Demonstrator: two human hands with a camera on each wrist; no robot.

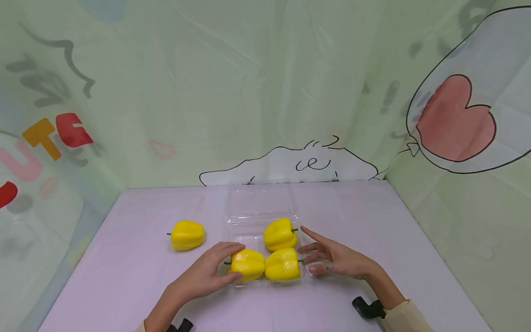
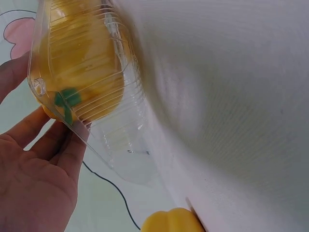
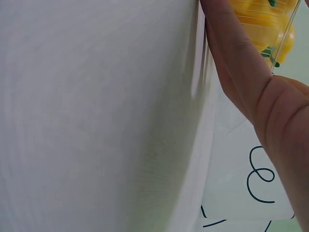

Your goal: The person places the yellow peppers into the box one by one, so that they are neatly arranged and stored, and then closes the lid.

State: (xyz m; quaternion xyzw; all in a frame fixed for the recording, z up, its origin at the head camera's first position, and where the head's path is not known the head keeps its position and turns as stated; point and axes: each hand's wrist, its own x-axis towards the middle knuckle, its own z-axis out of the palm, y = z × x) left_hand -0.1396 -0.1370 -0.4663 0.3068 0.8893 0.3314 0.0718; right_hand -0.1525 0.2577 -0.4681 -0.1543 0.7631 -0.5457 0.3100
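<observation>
A clear plastic clamshell box [image 1: 244,229] lies with its lid [image 1: 261,201] laid back, and three yellow bell peppers are in it. My left hand [image 1: 207,274] grips the front-left bell pepper [image 1: 247,264], fingers over its far side and thumb on the near side. Through the box wall, the left wrist view shows this pepper's green stem [image 2: 67,99]. Beside the box's right edge, my right hand [image 1: 342,258] has its fingers spread and index finger extended. Its fingertips are close to the front-right bell pepper [image 1: 283,264] and the back-right bell pepper [image 1: 280,234].
A fourth yellow bell pepper [image 1: 187,235] lies on the pale table [image 1: 137,272], left of the box. Printed curtains [image 1: 249,92] hang behind the table and along both sides. Black wrist devices [image 1: 368,308] show at both forearms.
</observation>
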